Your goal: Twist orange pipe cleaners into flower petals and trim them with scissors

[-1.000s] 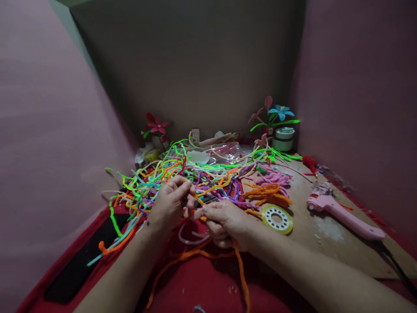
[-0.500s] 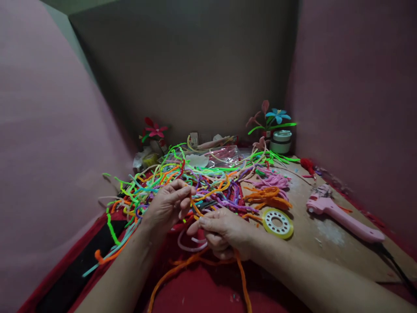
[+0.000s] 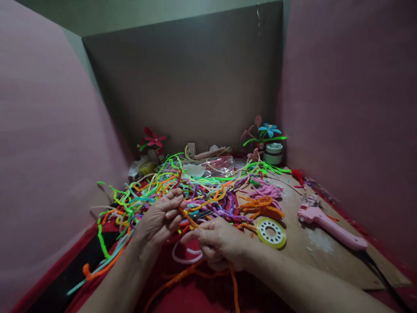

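Observation:
Between my two hands runs a short stretch of orange pipe cleaner [image 3: 189, 218]. My left hand [image 3: 164, 214] pinches its upper end between thumb and fingers. Lower and to the right, my right hand [image 3: 216, 241] is closed around the other part. More orange stems [image 3: 174, 284] hang below my right hand over the red cloth; whether they join the held piece is hidden by my fingers. A pale pink stem [image 3: 182, 261] curls just left of my right hand. Behind both hands lies a tangled heap of coloured pipe cleaners [image 3: 202, 191], with dark-bladed scissors [image 3: 200, 214] partly buried in it.
On a brown board [image 3: 293, 269] at right lie a pink glue gun [image 3: 335, 228], a yellow tape roll [image 3: 271, 233], an orange bundle [image 3: 262, 205] and a pink bundle [image 3: 267, 190]. Pipe-cleaner flowers [image 3: 269, 129] and a lidded jar [image 3: 273, 153] stand at the back. Panels rise around.
The camera view has tilted up, showing more of the back panel's top edge. My hands hold the orange pipe cleaner much as before, with the stretch between them slightly longer.

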